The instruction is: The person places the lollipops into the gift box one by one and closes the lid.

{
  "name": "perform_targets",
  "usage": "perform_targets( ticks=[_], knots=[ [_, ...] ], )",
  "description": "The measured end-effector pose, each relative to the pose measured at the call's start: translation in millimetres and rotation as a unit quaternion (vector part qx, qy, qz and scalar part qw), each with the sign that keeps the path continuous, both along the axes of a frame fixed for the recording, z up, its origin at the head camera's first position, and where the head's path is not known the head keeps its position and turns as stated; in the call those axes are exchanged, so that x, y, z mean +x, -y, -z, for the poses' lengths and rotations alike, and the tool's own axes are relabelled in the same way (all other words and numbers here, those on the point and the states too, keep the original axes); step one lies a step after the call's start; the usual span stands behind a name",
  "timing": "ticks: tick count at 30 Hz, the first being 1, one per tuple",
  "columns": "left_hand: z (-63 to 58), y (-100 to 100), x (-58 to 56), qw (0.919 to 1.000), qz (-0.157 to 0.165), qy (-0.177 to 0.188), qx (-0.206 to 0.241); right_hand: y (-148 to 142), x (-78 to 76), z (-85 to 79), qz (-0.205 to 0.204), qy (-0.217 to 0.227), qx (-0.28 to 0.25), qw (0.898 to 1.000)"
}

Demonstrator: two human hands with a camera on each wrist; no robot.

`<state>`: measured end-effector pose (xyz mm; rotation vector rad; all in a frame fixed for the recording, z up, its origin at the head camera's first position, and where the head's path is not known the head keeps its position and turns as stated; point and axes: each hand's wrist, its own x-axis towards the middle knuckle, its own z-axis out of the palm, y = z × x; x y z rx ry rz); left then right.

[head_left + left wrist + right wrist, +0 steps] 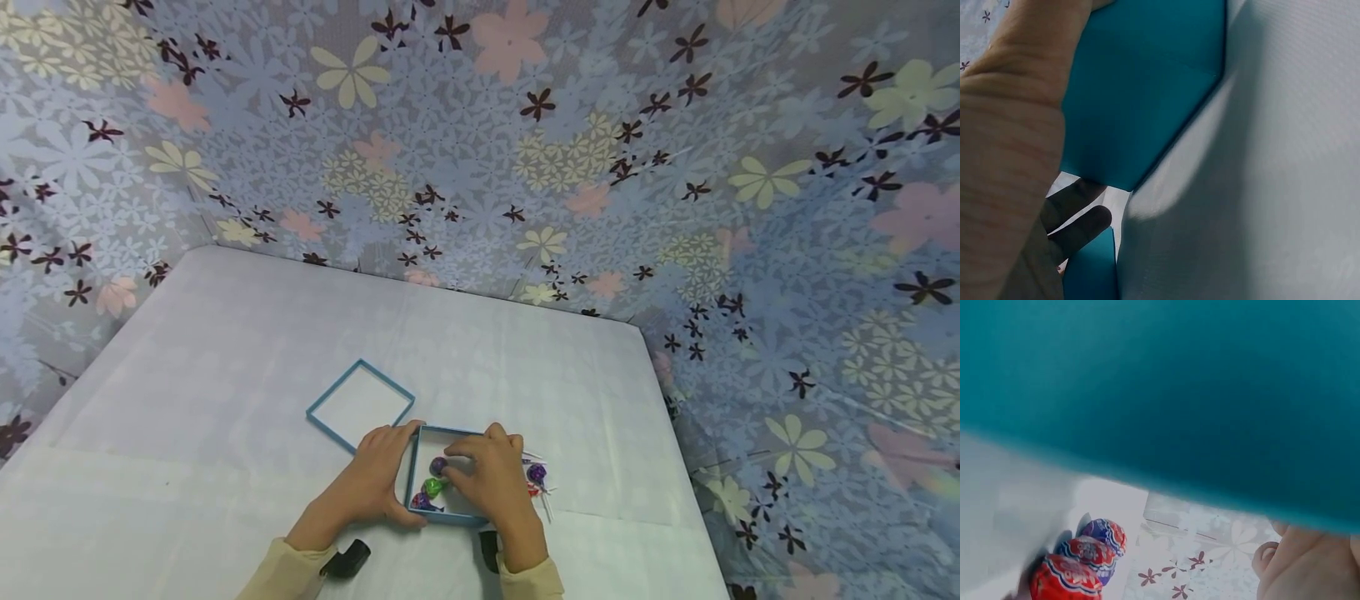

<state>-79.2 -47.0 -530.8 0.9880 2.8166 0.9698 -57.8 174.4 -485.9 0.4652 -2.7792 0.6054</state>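
A shallow box [415, 467] with blue walls lies in front of me in the head view. My left hand [380, 467] grips its left side, fingers at the far corner and thumb at the near one. Over the box, my right hand [487, 473] has its thumb and forefinger curled round a purple-wrapped lollipop [438, 467]. Beside that are a green lollipop [432, 487] and a purple-and-red one [422, 502] inside the box. In the right wrist view the blurred teal box wall [1147, 394] hides most of that hand; red-and-purple lollipops [1072, 578] show below.
A blue-edged square frame or lid [362, 406] lies on the white-covered table [225, 375], left of the box. More lollipops [536, 474] with white sticks lie just right of the box, partly behind my right hand. Flowered cloth [465, 167] hangs around the table.
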Motion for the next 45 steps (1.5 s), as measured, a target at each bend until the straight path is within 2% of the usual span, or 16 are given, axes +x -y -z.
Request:
perform_targets(
  ticks=[9,17,23,31,41,45],
  knots=[
    [0.0,0,-0.4,1.0000,0.000,-0.007,0.005,-8,5.4,-4.5,0.009,-0.032,-0.035,0.999],
    [2.2,0,-0.6,1.0000,0.001,-0.002,0.002,-14,9.5,-5.4,0.026,-0.033,-0.031,0.999],
    [2.1,1,0.4,1.0000,-0.004,0.008,0.000,-21,11.7,-5.5,0.036,-0.053,-0.028,0.998],
    [1.2,-2,-1.7,0.9999,-0.004,0.009,-0.006,-38,17.4,-1.2,0.051,-0.074,-0.070,0.993],
    [1.3,-2,-2.3,0.9999,-0.001,0.012,-0.006,-51,22.8,0.5,0.063,-0.093,-0.092,0.989],
    [1.1,-2,-2.8,0.9999,0.000,0.012,-0.009,-57,23.5,2.9,0.073,-0.086,-0.091,0.989]
  ],
)
